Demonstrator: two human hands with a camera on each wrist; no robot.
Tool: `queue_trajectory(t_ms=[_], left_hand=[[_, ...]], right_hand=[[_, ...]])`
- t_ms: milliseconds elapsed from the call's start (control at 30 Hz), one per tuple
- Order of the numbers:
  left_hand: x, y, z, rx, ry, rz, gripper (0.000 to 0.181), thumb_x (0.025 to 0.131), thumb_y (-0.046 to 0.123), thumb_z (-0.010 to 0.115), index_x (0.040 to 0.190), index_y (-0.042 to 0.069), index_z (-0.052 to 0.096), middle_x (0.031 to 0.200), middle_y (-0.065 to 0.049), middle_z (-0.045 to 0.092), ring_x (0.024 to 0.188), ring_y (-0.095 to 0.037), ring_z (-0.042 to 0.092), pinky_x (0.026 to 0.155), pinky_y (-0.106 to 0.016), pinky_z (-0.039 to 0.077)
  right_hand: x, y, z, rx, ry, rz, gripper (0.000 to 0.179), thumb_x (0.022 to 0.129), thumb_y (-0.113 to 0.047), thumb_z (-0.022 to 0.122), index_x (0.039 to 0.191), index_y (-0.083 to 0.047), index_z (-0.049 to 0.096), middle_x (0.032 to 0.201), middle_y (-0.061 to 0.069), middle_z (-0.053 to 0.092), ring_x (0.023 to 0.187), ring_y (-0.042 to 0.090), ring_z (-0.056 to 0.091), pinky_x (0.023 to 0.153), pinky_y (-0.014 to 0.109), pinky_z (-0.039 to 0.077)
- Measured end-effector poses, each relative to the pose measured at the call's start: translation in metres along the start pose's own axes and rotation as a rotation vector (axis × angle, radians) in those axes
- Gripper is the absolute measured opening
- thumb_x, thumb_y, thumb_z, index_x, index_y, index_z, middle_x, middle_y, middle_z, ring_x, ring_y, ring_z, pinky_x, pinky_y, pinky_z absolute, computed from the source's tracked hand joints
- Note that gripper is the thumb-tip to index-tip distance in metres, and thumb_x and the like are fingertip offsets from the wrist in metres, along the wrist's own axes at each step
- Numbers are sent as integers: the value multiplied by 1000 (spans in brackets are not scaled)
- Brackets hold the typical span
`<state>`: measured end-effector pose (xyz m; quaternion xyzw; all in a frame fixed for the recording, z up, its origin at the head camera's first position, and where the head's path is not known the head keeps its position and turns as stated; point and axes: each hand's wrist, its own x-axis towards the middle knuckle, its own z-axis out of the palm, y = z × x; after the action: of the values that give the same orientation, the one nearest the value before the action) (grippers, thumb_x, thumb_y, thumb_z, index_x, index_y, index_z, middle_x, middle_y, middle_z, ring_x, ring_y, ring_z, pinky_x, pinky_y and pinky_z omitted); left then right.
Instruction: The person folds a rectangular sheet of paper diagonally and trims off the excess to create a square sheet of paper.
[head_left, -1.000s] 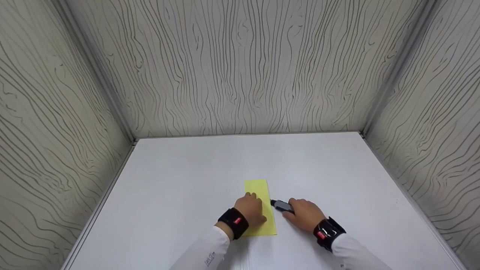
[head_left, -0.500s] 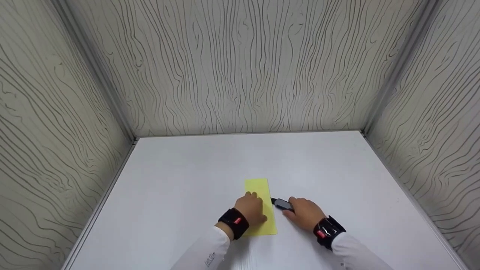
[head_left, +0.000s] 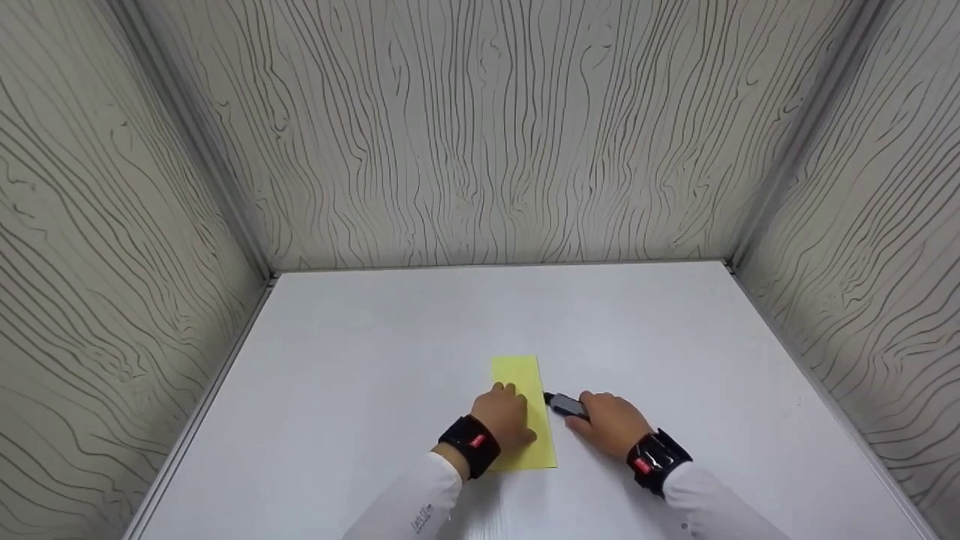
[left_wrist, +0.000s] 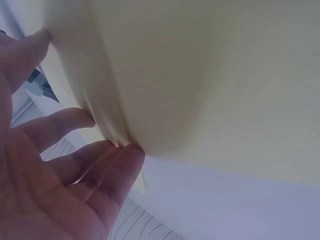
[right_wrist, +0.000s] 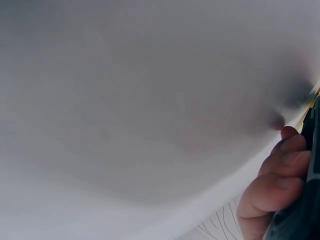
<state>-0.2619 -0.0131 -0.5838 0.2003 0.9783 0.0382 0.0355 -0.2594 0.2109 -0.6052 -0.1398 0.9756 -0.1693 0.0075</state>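
Note:
A yellow paper strip [head_left: 515, 369] lies lengthwise on the white table, its long side pointing away from me. My left hand [head_left: 502, 420] presses it down, fingertips and thumb spread on its surface. The left wrist view shows those fingertips on the paper [left_wrist: 225, 90], where a line runs lengthwise under them and the sheet wrinkles slightly. My right hand [head_left: 616, 426] grips a grey-and-black utility knife [head_left: 568, 406], its tip at the strip's right edge. Its pointed blade [left_wrist: 50, 94] shows beyond the left hand in the left wrist view. Curled right fingers [right_wrist: 280, 187] wrap the handle.
The white tabletop [head_left: 360, 337] extends around the strip on all sides. Wood-grain patterned panels [head_left: 480, 135] enclose it at the back, left and right, joined by grey metal corner posts. Both wrists wear black bands.
The knife and right hand have shifted slightly farther from me along the paper's right edge. My left hand stays in its place on the strip.

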Motion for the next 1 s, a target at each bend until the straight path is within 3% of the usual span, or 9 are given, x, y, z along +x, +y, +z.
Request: queue_trajectory(t_ms=[167,400,1000], left_hand=[[1,0,3,8,-16,1,45,89,48,84,105,6,81,106,-9,71,96,-24,62,81,-40,60],[-1,0,0,24,16,0,42,86,46,84,101,6,81,102,-8,71,95,-24,64,78,-39,61],[2,0,3,12,-5,-13,46,89,48,84,107,6,81,100,-7,69,91,-22,61,78,-38,59]], right_hand=[[-1,4,2,0,1,2,28,98,-33,80,94,-10,63,76,1,58,68,17,50,63,38,41],[4,9,9,-9,30,-42,31,100,-32,78,88,-13,56,73,-2,52,66,16,48,62,39,40],[8,4,4,-21,14,-9,30,99,-32,79,88,-14,58,72,-2,51,66,17,47,63,37,39]])
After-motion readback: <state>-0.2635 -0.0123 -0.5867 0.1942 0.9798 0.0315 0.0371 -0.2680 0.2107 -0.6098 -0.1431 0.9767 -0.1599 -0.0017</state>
